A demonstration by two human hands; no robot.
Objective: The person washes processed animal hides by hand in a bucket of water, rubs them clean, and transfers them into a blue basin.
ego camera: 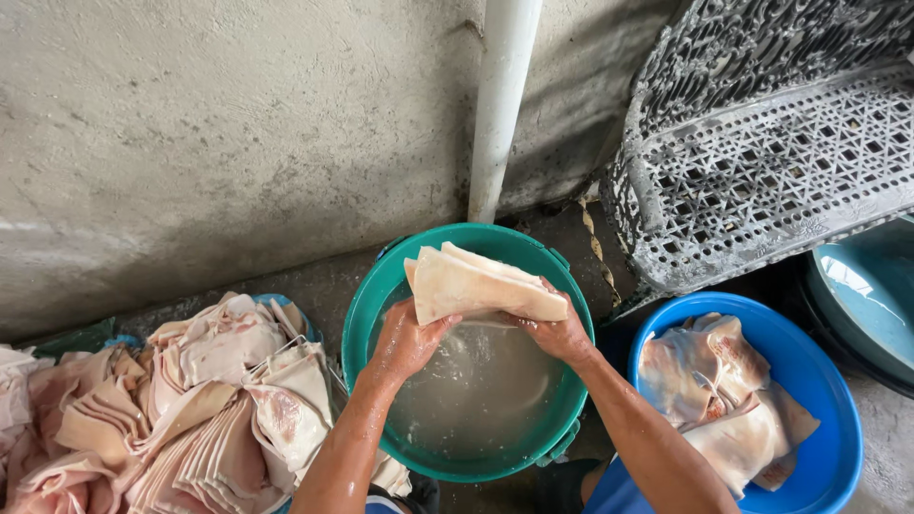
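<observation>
My grip, left hand (407, 340) and right hand (557, 331) clamped on a folded stack of pale pork skin (481, 286), holds it above the green bucket (367, 314) so cloudy water (476, 385) drips back below.

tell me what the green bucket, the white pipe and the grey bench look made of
Green bucket: likely plastic, with a smooth, uniformly coloured, thin moulded rim. White pipe: probably plastic drainpipe, smooth and matt; painted metal can't be ruled out. Grey bench: looks like cast metal, judging by the ornate pierced lattice and its dull, weathered grey surface.
</observation>
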